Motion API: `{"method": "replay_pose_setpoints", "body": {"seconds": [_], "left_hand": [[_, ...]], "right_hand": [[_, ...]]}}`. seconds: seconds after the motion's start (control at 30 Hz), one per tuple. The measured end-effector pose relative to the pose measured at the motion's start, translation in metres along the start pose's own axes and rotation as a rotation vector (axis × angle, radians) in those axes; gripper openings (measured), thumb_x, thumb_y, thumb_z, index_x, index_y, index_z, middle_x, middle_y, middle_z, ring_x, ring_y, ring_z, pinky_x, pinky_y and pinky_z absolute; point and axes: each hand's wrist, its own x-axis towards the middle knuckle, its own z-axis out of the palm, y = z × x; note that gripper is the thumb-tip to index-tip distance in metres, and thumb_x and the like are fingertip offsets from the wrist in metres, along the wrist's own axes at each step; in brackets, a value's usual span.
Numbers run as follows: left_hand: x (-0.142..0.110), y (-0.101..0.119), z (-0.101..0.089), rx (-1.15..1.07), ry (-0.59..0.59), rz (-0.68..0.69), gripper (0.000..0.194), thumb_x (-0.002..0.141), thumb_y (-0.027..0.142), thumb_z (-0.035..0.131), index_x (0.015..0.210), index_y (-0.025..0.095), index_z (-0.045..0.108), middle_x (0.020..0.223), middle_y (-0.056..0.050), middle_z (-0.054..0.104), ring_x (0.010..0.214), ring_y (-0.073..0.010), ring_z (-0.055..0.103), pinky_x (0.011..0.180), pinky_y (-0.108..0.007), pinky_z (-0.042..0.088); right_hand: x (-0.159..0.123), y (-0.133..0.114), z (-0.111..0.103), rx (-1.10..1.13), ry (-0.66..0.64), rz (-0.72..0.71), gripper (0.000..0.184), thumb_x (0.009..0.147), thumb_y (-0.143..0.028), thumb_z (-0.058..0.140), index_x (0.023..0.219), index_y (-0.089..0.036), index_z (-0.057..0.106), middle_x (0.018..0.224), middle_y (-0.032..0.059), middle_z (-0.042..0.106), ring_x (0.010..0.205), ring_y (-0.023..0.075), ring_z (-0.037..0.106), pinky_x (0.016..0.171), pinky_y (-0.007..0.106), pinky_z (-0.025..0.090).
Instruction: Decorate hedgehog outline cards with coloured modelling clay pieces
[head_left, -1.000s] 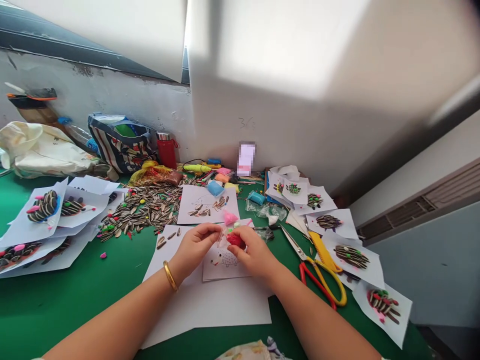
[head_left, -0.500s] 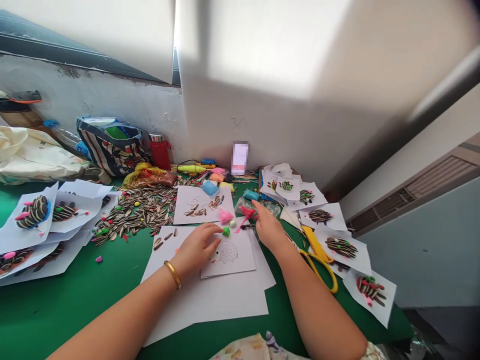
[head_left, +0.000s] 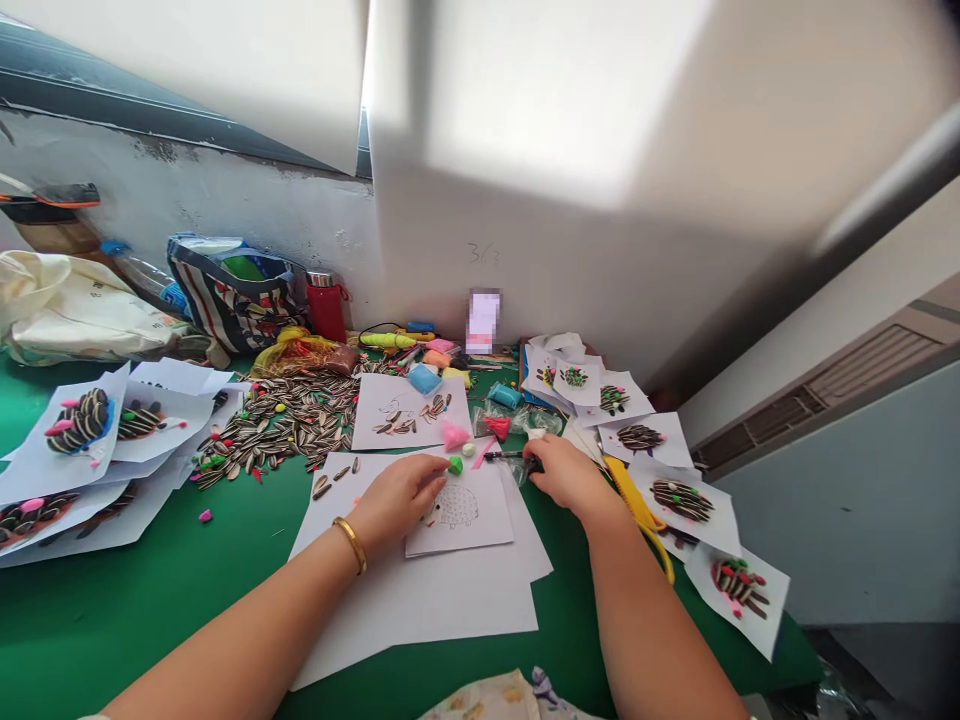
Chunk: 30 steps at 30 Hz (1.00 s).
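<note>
My left hand (head_left: 401, 497) lies on a small white sheet with a hedgehog drawing (head_left: 457, 506), fingers outstretched and loosely curved, holding nothing I can see. A green clay lump (head_left: 455, 465) is by its fingertips. Beyond are a pale clay ball (head_left: 469, 450), pink clay (head_left: 454, 435) and red clay (head_left: 497, 427) in a clear wrapper. My right hand (head_left: 568, 472) is right of the drawing, thumb and fingers closed on the dark end of a black pen (head_left: 504, 456). Larger white sheets (head_left: 450, 595) lie underneath.
Sunflower seeds (head_left: 300, 420) are heaped at the left back. Finished seed pictures lie on the left (head_left: 82, 420) and right (head_left: 682, 500). Yellow scissors (head_left: 664, 550) and a yellow cutter (head_left: 630, 490) sit beside my right forearm. A red bottle (head_left: 325, 308) stands at the wall.
My right hand has moved right and toward me, from beside the red clay to the end of the black pen, where its fingers have closed. My left hand stays on the drawing.
</note>
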Motion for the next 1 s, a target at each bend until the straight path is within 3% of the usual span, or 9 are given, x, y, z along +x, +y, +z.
{"method": "replay_pose_setpoints", "body": {"seconds": [0.17,0.3,0.4,0.53,0.63,0.77,1.0], "left_hand": [[0.001,-0.001,0.0,-0.015,0.023,0.008,0.03,0.09,0.034,0.053,0.112,0.024,0.07,0.113,-0.008,0.072,0.101,-0.0266,0.064,0.093,-0.039,0.048],[0.0,0.001,-0.001,0.005,0.104,0.048,0.026,0.09,0.031,0.053,0.107,0.023,0.071,0.111,-0.009,0.07,0.108,-0.0269,0.061,0.098,-0.042,0.045],[-0.003,0.005,-0.001,-0.078,0.185,0.066,0.024,0.092,0.033,0.052,0.107,0.023,0.068,0.113,-0.009,0.069,0.11,-0.0247,0.06,0.099,-0.04,0.045],[-0.007,0.009,0.003,-0.293,0.218,-0.007,0.019,0.092,0.036,0.054,0.099,0.022,0.063,0.098,-0.006,0.068,0.092,-0.0195,0.063,0.084,-0.033,0.05],[-0.006,0.011,0.005,-0.513,0.209,-0.073,0.017,0.088,0.035,0.059,0.095,0.02,0.06,0.09,-0.003,0.065,0.082,-0.0168,0.063,0.076,-0.031,0.052],[-0.002,0.013,0.003,-0.753,0.183,-0.166,0.02,0.082,0.033,0.067,0.093,0.019,0.057,0.086,-0.002,0.065,0.08,-0.0165,0.065,0.075,-0.031,0.052],[-0.001,0.017,0.005,-0.875,0.173,-0.268,0.031,0.072,0.027,0.075,0.093,0.02,0.053,0.085,-0.001,0.066,0.08,-0.0158,0.065,0.073,-0.029,0.052]], "right_hand": [[0.001,-0.012,-0.001,-0.01,0.029,0.002,0.011,0.076,-0.011,0.064,0.075,-0.022,0.065,0.087,0.0058,0.059,0.086,0.0215,0.056,0.064,0.028,0.036],[-0.002,-0.035,-0.004,0.26,0.146,-0.015,0.008,0.083,-0.016,0.054,0.085,-0.022,0.059,0.088,0.0022,0.061,0.074,0.0167,0.055,0.063,0.028,0.039],[-0.004,-0.06,0.005,0.524,0.17,-0.154,0.013,0.083,-0.016,0.051,0.093,-0.022,0.057,0.096,0.0024,0.062,0.079,0.0164,0.057,0.071,0.029,0.046],[-0.005,-0.084,0.018,0.621,0.179,-0.339,0.022,0.077,-0.007,0.05,0.091,-0.022,0.056,0.101,0.0051,0.058,0.097,0.0191,0.056,0.085,0.033,0.048],[-0.006,-0.088,0.021,0.653,0.177,-0.347,0.023,0.077,-0.006,0.052,0.093,-0.022,0.058,0.109,0.007,0.055,0.104,0.02,0.055,0.09,0.035,0.048],[-0.006,-0.084,0.024,0.689,0.197,-0.34,0.028,0.079,-0.006,0.052,0.101,-0.022,0.059,0.109,0.007,0.056,0.1,0.0191,0.057,0.086,0.034,0.05],[-0.004,-0.079,0.029,0.696,0.236,-0.349,0.034,0.08,-0.009,0.054,0.11,-0.023,0.059,0.109,0.0071,0.061,0.096,0.0196,0.058,0.076,0.032,0.052]]}}
